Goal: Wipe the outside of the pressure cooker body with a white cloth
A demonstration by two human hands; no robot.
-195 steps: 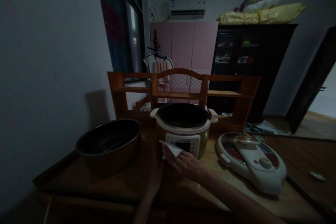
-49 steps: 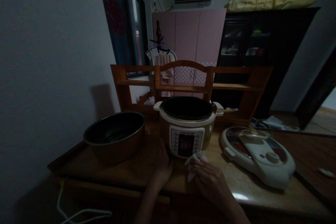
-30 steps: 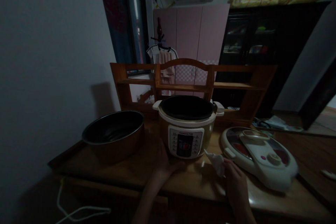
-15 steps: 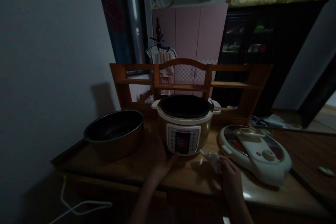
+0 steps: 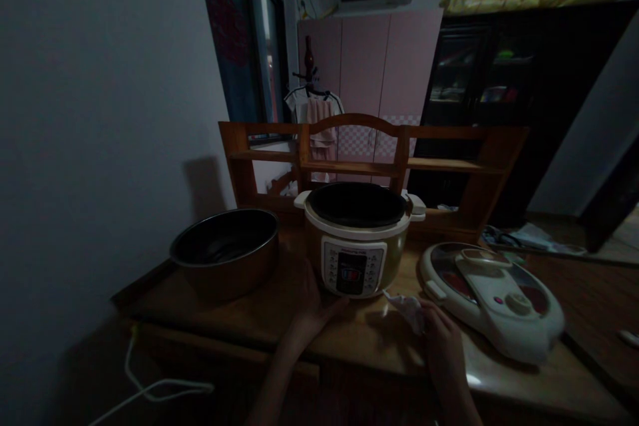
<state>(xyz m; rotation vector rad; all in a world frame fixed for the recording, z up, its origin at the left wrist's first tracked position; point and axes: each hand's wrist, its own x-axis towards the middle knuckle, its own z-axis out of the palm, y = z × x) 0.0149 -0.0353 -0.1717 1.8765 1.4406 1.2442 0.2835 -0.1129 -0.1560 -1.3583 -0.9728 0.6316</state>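
A white and gold electric pressure cooker (image 5: 397, 246) stands in the middle of the wooden table, its lid off and its black inside showing. By the cooker's lower left front is my left hand (image 5: 314, 309), thumb and fingers apart, with nothing in it; whether it touches the cooker I cannot tell. My right hand (image 5: 442, 336) pinches a crumpled white tissue (image 5: 410, 309) in front of the cooker's lower right side. The cooker's lid (image 5: 492, 299) lies on the table to the right of that hand. Left of the cooker sits a round, dark-lined inner pot (image 5: 227, 273).
Behind the cooker rises a wooden shelf rack (image 5: 352, 165) along the table's (image 5: 359, 339) back edge. A white cord (image 5: 164, 386) hangs at the lower left. The wall (image 5: 110, 113) bounds the left side.
The view has shifted slightly, so things sit a little further right. My left thumb has dropped from the cooker's front panel to just below it. The tissue stays in my right hand.
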